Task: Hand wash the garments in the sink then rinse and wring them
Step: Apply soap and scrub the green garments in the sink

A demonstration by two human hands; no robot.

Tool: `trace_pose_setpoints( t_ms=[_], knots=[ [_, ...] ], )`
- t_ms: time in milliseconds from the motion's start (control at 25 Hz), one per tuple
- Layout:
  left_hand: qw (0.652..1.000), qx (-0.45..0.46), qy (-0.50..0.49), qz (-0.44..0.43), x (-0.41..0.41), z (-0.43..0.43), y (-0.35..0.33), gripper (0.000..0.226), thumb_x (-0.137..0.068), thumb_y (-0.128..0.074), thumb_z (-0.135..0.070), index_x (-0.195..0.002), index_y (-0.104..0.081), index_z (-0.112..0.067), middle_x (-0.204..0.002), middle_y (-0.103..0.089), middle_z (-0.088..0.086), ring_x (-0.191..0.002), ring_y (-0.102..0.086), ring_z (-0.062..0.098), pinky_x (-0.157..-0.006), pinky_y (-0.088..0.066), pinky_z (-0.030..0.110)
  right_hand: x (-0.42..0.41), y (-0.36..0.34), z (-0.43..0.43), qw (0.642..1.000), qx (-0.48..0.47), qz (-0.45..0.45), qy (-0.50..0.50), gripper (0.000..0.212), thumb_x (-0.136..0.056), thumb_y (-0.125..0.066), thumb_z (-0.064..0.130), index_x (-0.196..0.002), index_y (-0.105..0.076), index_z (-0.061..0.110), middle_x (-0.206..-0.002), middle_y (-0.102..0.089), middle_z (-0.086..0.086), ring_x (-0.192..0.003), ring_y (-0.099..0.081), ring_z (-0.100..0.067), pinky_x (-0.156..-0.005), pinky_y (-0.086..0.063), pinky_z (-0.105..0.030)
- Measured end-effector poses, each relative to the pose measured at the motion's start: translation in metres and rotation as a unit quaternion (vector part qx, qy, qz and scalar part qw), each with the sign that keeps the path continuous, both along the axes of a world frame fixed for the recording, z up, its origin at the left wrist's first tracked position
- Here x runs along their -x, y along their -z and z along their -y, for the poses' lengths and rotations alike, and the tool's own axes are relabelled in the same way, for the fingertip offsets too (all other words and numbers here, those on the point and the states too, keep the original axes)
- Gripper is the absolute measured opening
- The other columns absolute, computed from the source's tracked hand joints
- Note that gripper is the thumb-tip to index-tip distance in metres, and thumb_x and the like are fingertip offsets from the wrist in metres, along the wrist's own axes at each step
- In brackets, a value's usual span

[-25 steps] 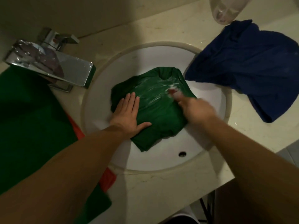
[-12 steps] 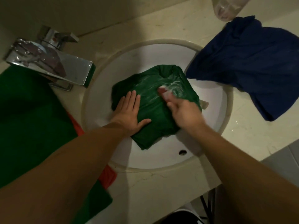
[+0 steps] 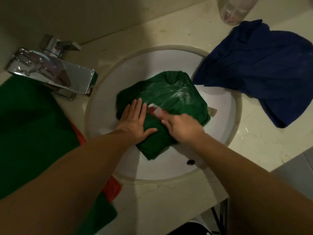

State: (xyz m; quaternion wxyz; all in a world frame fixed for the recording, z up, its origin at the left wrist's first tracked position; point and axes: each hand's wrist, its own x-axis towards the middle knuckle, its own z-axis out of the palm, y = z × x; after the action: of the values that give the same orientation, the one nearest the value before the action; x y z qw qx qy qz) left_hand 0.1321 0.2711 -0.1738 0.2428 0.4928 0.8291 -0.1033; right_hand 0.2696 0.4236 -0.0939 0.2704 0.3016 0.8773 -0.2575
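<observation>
A folded green garment [image 3: 171, 99] lies in the white round sink [image 3: 225, 116], streaked with white soap suds. My left hand [image 3: 135, 122] presses flat on its left part, fingers straight. My right hand [image 3: 181, 126] grips a small red and white bar of soap [image 3: 154, 110] and holds it against the cloth beside my left fingertips. The hand is motion-blurred.
A chrome faucet [image 3: 55, 73] juts over the sink's left rim. A dark blue garment [image 3: 264, 68] drapes over the right counter and rim. Green cloth [image 3: 30, 129] with an orange piece [image 3: 111, 185] lies at left. A clear container [image 3: 235, 9] stands at the back right.
My right hand has slid the soap leftward and toward me across the green garment, ending beside my left fingers. The left hand stays pressed in place.
</observation>
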Motion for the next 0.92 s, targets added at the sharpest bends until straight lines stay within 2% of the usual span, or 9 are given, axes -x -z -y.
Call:
trace_pose_setpoints(
  t_ms=[80,160,240,320,360,440,520,680,920],
  knots=[
    [1.0,0.002,-0.002,0.006,0.001,-0.001,0.0,0.114,-0.076,0.004,-0.088,-0.159,0.017,-0.011,-0.166,0.024,0.015,-0.154,0.021,0.03,-0.125,0.009,0.044,-0.007,-0.001,-0.044,0.994,-0.059,0.022,0.092,0.039,-0.11,-0.03,0.051,-0.143,-0.048,0.039,-0.098,-0.066,-0.014,-0.091,-0.065,-0.034,-0.09,-0.054,-0.047],
    [1.0,0.004,0.003,0.012,0.001,-0.002,-0.002,0.112,-0.077,0.001,-0.084,-0.159,0.019,-0.011,-0.165,0.026,0.015,-0.154,0.022,0.03,-0.125,0.009,0.044,-0.008,-0.004,-0.064,0.98,-0.092,-0.001,0.178,0.042,-0.11,-0.034,0.049,-0.15,-0.044,0.043,-0.113,-0.066,-0.017,-0.102,-0.063,-0.04,-0.093,-0.051,-0.047],
    [1.0,0.008,0.004,0.006,0.002,-0.001,-0.002,0.11,-0.078,0.0,-0.083,-0.159,0.019,-0.011,-0.165,0.026,0.015,-0.153,0.023,0.03,-0.125,0.009,0.045,-0.002,-0.003,-0.041,0.989,-0.066,-0.043,0.127,0.043,-0.109,-0.035,0.048,-0.152,-0.039,0.047,-0.113,-0.067,-0.019,-0.1,-0.065,-0.039,-0.091,-0.053,-0.046],
    [1.0,0.01,0.005,-0.001,0.001,-0.001,-0.005,0.107,-0.084,-0.007,-0.083,-0.159,0.018,-0.011,-0.166,0.025,0.016,-0.154,0.022,0.03,-0.125,0.009,0.044,-0.004,-0.005,-0.016,0.999,-0.004,-0.048,0.023,0.043,-0.109,-0.03,0.054,-0.151,-0.028,0.059,-0.107,-0.067,-0.019,-0.094,-0.067,-0.037,-0.09,-0.055,-0.047],
    [1.0,0.01,0.007,0.004,0.001,-0.001,-0.004,0.106,-0.086,-0.01,-0.083,-0.159,0.018,-0.011,-0.165,0.026,0.015,-0.154,0.022,0.03,-0.125,0.009,0.044,-0.011,-0.003,-0.023,0.999,-0.005,-0.04,0.003,0.041,-0.108,-0.027,0.057,-0.149,-0.023,0.064,-0.104,-0.066,-0.017,-0.092,-0.067,-0.036,-0.091,-0.056,-0.049],
    [1.0,0.016,0.008,0.006,0.001,0.0,0.0,0.106,-0.088,-0.012,-0.084,-0.159,0.02,-0.012,-0.165,0.027,0.015,-0.153,0.024,0.03,-0.125,0.01,0.045,-0.019,0.002,-0.062,0.996,-0.042,-0.028,0.079,0.042,-0.109,-0.027,0.056,-0.15,-0.028,0.06,-0.107,-0.067,-0.019,-0.095,-0.066,-0.038,-0.094,-0.054,-0.052],
    [1.0,0.013,0.006,0.011,0.001,0.0,0.001,0.106,-0.088,-0.011,-0.085,-0.158,0.021,-0.013,-0.165,0.029,0.014,-0.152,0.026,0.029,-0.125,0.011,0.045,-0.023,0.007,-0.087,0.979,-0.09,-0.064,0.173,0.046,-0.109,-0.033,0.052,-0.154,-0.039,0.047,-0.123,-0.067,-0.021,-0.109,-0.064,-0.042,-0.1,-0.05,-0.052],
    [1.0,0.009,0.005,-0.001,0.001,-0.001,-0.003,0.107,-0.085,-0.008,-0.085,-0.159,0.02,-0.011,-0.165,0.027,0.014,-0.153,0.024,0.03,-0.125,0.009,0.045,-0.009,0.017,-0.057,0.993,-0.063,-0.03,0.097,0.045,-0.109,-0.032,0.052,-0.153,-0.036,0.052,-0.129,-0.063,-0.024,-0.112,-0.061,-0.044,-0.098,-0.048,-0.049],
    [0.999,0.017,-0.048,-0.011,-0.006,-0.016,-0.001,0.108,-0.085,-0.006,-0.084,-0.156,0.023,-0.008,-0.165,0.024,0.018,-0.154,0.019,0.032,-0.126,0.005,0.047,0.032,0.026,-0.079,0.991,-0.087,-0.046,0.094,0.047,-0.11,-0.034,0.047,-0.156,-0.031,0.052,-0.131,-0.062,-0.024,-0.117,-0.059,-0.046,-0.098,-0.05,-0.051]
  ],
)
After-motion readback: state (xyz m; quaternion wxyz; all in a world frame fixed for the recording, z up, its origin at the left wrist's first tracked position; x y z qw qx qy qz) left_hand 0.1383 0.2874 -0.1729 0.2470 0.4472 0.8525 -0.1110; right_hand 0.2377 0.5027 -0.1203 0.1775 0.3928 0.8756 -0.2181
